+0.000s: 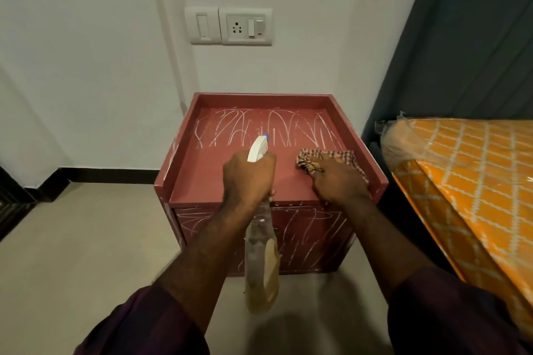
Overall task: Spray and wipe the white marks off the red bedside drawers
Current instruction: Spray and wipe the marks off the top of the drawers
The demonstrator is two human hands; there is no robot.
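Left grip [249,179] clamped on the spray bottle [261,268] and right grip [337,179] pressed flat on the checked cloth [340,156] atop the red bedside drawers [202,181], you should aim the nozzle [258,147] at the white marks [271,130] across the top's far half, mist lightly, then wipe firmly.

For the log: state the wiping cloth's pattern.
Brown-and-cream checked cloth, under the right hand; head view.

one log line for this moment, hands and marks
left hand: grips spray bottle | right hand: presses checked cloth on red drawers top | white marks: far top, front
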